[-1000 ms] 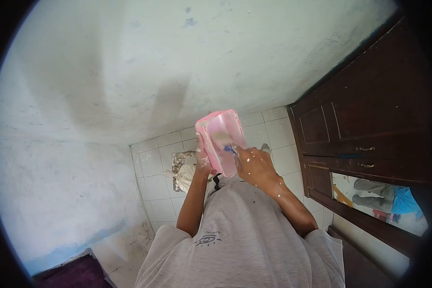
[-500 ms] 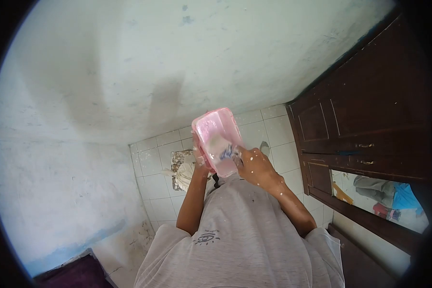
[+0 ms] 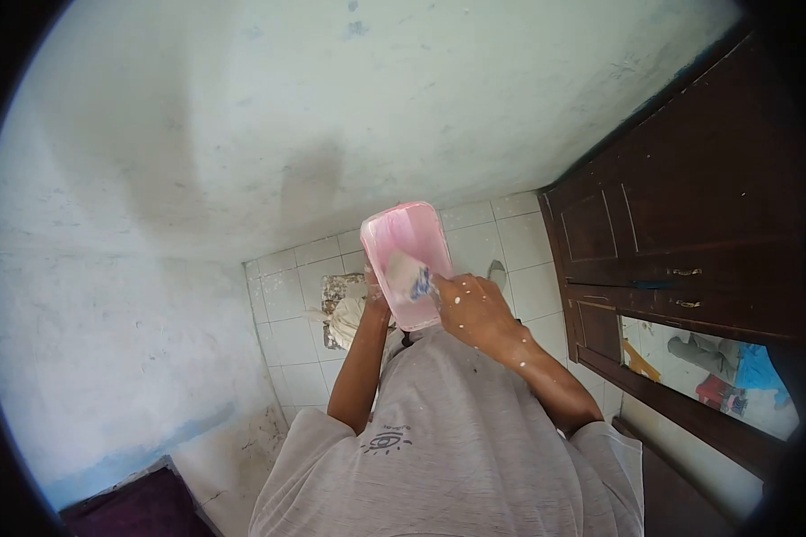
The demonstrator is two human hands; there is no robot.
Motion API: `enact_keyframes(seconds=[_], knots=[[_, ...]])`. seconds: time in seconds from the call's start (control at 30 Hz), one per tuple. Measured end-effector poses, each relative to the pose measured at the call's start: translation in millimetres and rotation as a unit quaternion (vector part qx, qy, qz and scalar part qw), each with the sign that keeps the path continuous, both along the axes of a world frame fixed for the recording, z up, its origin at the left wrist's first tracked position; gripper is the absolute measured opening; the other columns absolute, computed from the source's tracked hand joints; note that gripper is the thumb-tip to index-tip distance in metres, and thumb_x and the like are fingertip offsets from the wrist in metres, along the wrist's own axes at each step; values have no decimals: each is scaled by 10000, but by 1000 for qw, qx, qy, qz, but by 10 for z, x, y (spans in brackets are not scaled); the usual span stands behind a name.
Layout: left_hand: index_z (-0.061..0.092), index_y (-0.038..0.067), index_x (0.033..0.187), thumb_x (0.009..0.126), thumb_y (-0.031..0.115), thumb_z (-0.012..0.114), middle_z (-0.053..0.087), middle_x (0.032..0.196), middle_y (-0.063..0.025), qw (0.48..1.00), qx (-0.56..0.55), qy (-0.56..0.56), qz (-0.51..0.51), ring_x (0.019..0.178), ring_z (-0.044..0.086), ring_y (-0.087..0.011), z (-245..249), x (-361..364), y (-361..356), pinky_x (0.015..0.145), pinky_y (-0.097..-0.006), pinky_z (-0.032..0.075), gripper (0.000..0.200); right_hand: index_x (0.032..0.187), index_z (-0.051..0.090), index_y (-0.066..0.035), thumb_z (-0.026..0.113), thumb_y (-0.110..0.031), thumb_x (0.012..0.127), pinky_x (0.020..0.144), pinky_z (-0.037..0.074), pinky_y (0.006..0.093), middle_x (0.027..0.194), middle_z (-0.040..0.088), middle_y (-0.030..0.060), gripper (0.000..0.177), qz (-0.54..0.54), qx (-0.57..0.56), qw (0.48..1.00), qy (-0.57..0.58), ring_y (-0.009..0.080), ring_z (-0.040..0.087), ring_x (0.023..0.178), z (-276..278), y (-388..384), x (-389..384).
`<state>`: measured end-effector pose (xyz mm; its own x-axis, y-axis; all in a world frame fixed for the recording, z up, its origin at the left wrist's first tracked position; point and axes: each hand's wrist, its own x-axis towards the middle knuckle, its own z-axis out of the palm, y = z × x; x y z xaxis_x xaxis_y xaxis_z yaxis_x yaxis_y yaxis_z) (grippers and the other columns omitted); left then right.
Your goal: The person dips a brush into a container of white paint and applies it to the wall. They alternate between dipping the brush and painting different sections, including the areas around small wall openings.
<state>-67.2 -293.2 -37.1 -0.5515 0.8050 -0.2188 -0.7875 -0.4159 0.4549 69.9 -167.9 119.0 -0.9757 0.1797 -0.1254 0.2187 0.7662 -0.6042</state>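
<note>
A pink plastic tub [image 3: 405, 258] is held up in front of my chest, its open side toward me, smeared with white paint inside. My left hand [image 3: 374, 300] grips its left edge from underneath. My right hand [image 3: 473, 309], speckled with white drops, holds a small brush [image 3: 415, 279] with a blue ferrule, its bristles inside the tub against the white paint. My grey shirt fills the bottom of the view.
A pale, patchy painted wall [image 3: 287, 116] stands ahead and to the left. White floor tiles [image 3: 510, 251] lie below, with a crumpled white sack on a mat [image 3: 342, 318]. A dark wooden cabinet [image 3: 690, 215] with a mirror [image 3: 707, 367] is on the right.
The brush has shifted inside the tub, moving down and then slightly left across the paint. The tub has tilted a little; both hands keep their hold.
</note>
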Motion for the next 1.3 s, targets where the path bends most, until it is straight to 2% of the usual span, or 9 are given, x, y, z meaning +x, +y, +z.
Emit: enact_keyframes(seconds=[0.13, 0.3, 0.4, 0.6, 0.73, 0.93, 1.0, 1.1, 1.3], knots=[[348, 105, 1435, 861, 686, 467, 463, 1387, -112, 998, 58, -25, -23, 1221, 498, -290, 41, 12, -59, 989, -472, 469, 825, 1065, 594, 58, 558, -90, 853, 724, 503, 476, 796, 645, 238, 261, 50, -9, 998, -34, 400, 642, 763, 191, 153, 26], [346, 109, 1437, 849, 707, 462, 465, 1386, -111, 990, 123, -46, -54, 1220, 500, -290, 134, 45, 9, 987, -472, 470, 847, 991, 565, 51, 555, -78, 849, 746, 491, 496, 760, 634, 231, 193, -102, -31, 992, 61, 417, 633, 737, 169, 69, -153], [333, 118, 1444, 832, 746, 434, 457, 1392, -113, 998, -64, 19, -1, 1222, 499, -284, 166, 141, 23, 986, -481, 469, 883, 1014, 561, 48, 546, -68, 846, 748, 479, 511, 743, 631, 231, 205, -61, -19, 998, 3, 425, 627, 752, 18, -60, -122], [373, 108, 1419, 848, 708, 457, 499, 1348, -130, 986, 139, -96, 1, 1202, 518, -306, -75, 110, -36, 981, -476, 479, 833, 1084, 550, 68, 528, -78, 868, 763, 473, 517, 756, 621, 270, 262, -64, -111, 990, -51, 446, 613, 785, 87, 158, 24], [340, 111, 1428, 771, 784, 445, 480, 1367, -122, 1000, -7, -16, 2, 1209, 512, -302, -154, 124, 64, 999, -477, 468, 946, 1094, 557, 75, 541, -107, 882, 774, 475, 512, 766, 617, 283, 280, -142, -157, 977, -2, 454, 608, 778, 283, 145, -105], [324, 116, 1438, 750, 778, 481, 463, 1383, -117, 998, -59, -2, -23, 1233, 494, -307, -157, 104, 33, 1036, -493, 435, 967, 1078, 583, 64, 568, -121, 872, 782, 476, 486, 788, 629, 271, 277, -97, -69, 991, 62, 443, 610, 803, 99, 128, -72], [315, 106, 1445, 864, 695, 392, 448, 1406, -124, 999, 29, -41, -12, 1255, 480, -284, -144, 87, 38, 1052, -457, 420, 831, 1091, 585, 62, 581, -112, 854, 782, 478, 474, 844, 639, 260, 293, -11, -22, 999, -25, 431, 612, 835, 159, 309, 25], [302, 103, 1452, 851, 712, 399, 429, 1420, -132, 990, 126, -49, -32, 1263, 472, -295, 55, 68, 60, 1059, -468, 408, 861, 1100, 586, 57, 575, -105, 849, 784, 483, 474, 880, 640, 247, 299, 16, -26, 997, -77, 417, 617, 855, 244, 416, 50], [290, 118, 1460, 755, 784, 483, 431, 1411, -120, 998, -51, 27, 9, 1253, 467, -306, -76, 112, 113, 1042, -499, 417, 989, 1019, 595, 49, 558, -118, 860, 786, 490, 485, 829, 637, 240, 234, -121, 36, 989, 74, 412, 623, 828, 19, 182, -86]])
